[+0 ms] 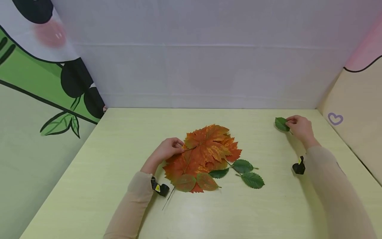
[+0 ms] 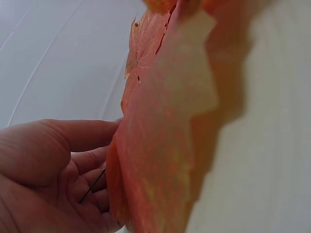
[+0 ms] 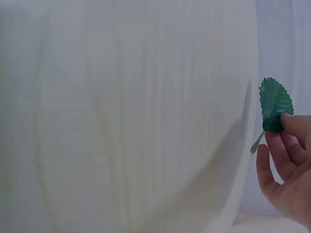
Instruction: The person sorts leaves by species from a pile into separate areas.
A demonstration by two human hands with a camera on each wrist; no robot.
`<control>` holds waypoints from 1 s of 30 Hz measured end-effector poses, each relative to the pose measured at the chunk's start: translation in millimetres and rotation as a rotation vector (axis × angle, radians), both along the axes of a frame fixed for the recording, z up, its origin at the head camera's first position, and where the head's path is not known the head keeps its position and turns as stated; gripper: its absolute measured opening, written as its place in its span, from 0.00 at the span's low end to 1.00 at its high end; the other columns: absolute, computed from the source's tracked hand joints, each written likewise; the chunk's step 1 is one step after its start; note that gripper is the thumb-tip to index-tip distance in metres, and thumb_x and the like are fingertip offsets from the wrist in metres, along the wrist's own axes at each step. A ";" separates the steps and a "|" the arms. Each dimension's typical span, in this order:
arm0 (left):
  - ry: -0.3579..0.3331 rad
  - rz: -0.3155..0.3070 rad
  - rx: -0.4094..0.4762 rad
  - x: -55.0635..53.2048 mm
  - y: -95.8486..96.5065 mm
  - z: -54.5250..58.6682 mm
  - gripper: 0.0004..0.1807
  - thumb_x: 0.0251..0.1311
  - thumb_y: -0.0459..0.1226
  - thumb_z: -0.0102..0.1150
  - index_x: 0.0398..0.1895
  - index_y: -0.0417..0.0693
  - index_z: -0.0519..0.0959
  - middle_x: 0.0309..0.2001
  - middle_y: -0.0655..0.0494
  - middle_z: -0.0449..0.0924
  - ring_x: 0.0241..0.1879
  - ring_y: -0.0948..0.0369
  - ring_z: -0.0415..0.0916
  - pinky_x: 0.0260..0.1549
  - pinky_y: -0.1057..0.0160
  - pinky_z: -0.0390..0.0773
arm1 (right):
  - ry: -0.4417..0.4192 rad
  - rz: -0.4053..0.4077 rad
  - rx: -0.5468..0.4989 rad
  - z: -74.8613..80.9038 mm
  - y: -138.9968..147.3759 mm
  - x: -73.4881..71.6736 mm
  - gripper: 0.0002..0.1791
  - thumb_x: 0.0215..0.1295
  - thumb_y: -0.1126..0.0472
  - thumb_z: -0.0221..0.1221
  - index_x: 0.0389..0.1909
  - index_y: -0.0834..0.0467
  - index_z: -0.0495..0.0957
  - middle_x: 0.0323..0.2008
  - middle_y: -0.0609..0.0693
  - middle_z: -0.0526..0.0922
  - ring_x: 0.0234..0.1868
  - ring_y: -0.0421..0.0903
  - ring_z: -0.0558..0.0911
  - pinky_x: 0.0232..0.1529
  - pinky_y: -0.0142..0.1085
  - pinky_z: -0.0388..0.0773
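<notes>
My left hand (image 1: 169, 148) pinches an orange maple leaf (image 1: 206, 144) at its left edge, near the stem. In the left wrist view, a thin dark stem (image 2: 92, 185) runs across that hand's curled fingers, and a blurred orange leaf surface (image 2: 155, 145) fills the middle. At the far right of the table, my right hand (image 1: 300, 129) holds a small green leaf (image 1: 281, 123) between thumb and fingers. The right wrist view shows the leaf's toothed edge and short stalk, with the thumb over its lower part.
More orange maple leaves (image 1: 179, 167) overlap beneath the held one. Reddish-green oval leaves (image 1: 184, 183) lie at the front of the pile, and loose green leaves (image 1: 252, 180) at its right. The pale table (image 1: 203, 215) meets a light back wall (image 1: 209, 76).
</notes>
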State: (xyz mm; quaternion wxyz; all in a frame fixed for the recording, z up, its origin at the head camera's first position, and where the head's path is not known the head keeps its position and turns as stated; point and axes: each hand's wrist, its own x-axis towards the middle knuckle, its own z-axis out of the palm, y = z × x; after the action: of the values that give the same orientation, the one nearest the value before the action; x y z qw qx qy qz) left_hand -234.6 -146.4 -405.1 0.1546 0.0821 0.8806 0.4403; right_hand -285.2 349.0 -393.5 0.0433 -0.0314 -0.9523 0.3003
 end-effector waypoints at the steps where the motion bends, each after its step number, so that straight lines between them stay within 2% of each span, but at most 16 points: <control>1: -0.002 0.003 0.001 0.3 0.3 0.3 0.12 0.56 0.35 0.57 0.43 0.40 0.75 0.34 0.48 0.79 0.30 0.59 0.74 0.30 0.64 0.72 | -0.005 -0.016 -0.007 0.1 2.0 -0.6 0.20 0.68 0.58 0.46 0.52 0.69 0.70 0.45 0.69 0.75 0.43 0.59 0.74 0.35 0.38 0.69; 6: -0.003 0.002 0.000 0.4 0.2 0.0 0.12 0.56 0.35 0.57 0.43 0.40 0.75 0.34 0.49 0.79 0.30 0.59 0.74 0.30 0.65 0.72 | -0.023 -0.087 -0.045 0.1 9.6 -1.8 0.20 0.67 0.58 0.47 0.51 0.71 0.69 0.47 0.70 0.74 0.46 0.60 0.72 0.41 0.42 0.68; 9: 0.000 -0.002 -0.005 0.4 -1.2 0.1 0.12 0.56 0.36 0.57 0.43 0.40 0.75 0.33 0.49 0.79 0.29 0.59 0.73 0.29 0.65 0.71 | -0.047 -0.131 -0.071 -1.6 13.3 -4.2 0.21 0.68 0.57 0.47 0.51 0.71 0.69 0.45 0.68 0.73 0.44 0.58 0.72 0.39 0.40 0.68; 14: 0.003 0.002 -0.007 0.5 -3.7 0.1 0.12 0.56 0.36 0.57 0.43 0.40 0.75 0.33 0.49 0.79 0.29 0.60 0.72 0.28 0.66 0.71 | -0.068 -0.201 -0.128 -6.2 17.2 -10.4 0.23 0.67 0.55 0.48 0.52 0.69 0.70 0.39 0.59 0.76 0.39 0.50 0.72 0.33 0.32 0.68; 19: -0.008 -0.001 -0.004 1.4 -4.4 -1.4 0.12 0.57 0.36 0.57 0.43 0.40 0.75 0.33 0.49 0.79 0.28 0.60 0.72 0.26 0.66 0.70 | -0.068 -0.270 -0.162 -7.8 21.4 -14.2 0.23 0.66 0.54 0.50 0.52 0.68 0.71 0.33 0.50 0.76 0.35 0.44 0.71 0.31 0.30 0.67; 21: -0.005 0.001 -0.006 2.1 -4.3 -1.5 0.12 0.57 0.35 0.57 0.43 0.40 0.75 0.33 0.49 0.79 0.28 0.60 0.72 0.26 0.66 0.70 | -0.061 -0.288 -0.176 -6.6 21.9 -14.7 0.23 0.66 0.54 0.50 0.53 0.68 0.70 0.34 0.52 0.76 0.37 0.45 0.70 0.31 0.30 0.66; 24: -0.007 0.004 -0.006 2.8 -3.6 -1.8 0.12 0.57 0.35 0.57 0.43 0.40 0.75 0.33 0.49 0.79 0.28 0.60 0.72 0.26 0.66 0.71 | -0.056 -0.302 -0.180 -5.1 23.7 -13.9 0.24 0.66 0.54 0.49 0.53 0.69 0.69 0.42 0.60 0.74 0.43 0.51 0.69 0.35 0.33 0.64; 27: -0.005 0.000 -0.009 2.9 -3.3 -2.7 0.12 0.57 0.35 0.57 0.43 0.40 0.75 0.33 0.49 0.79 0.28 0.60 0.72 0.27 0.66 0.71 | -0.066 -0.318 -0.180 -5.2 27.2 -11.7 0.25 0.66 0.54 0.48 0.54 0.71 0.68 0.49 0.65 0.71 0.50 0.58 0.67 0.42 0.39 0.65; 30: -0.002 -0.004 -0.008 2.6 -3.0 -3.3 0.12 0.57 0.35 0.57 0.43 0.40 0.75 0.33 0.49 0.79 0.29 0.60 0.72 0.27 0.66 0.71 | -0.082 -0.336 -0.175 -7.7 32.2 -10.1 0.26 0.66 0.54 0.47 0.55 0.71 0.67 0.52 0.68 0.68 0.53 0.63 0.65 0.50 0.48 0.63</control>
State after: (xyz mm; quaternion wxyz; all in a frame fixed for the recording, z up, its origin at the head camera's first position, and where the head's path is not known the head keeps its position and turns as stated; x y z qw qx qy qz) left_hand -232.0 -149.4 -408.4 0.1568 0.0827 0.8820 0.4366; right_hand -295.3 381.2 -401.2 0.0511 -0.2058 -0.9049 0.3690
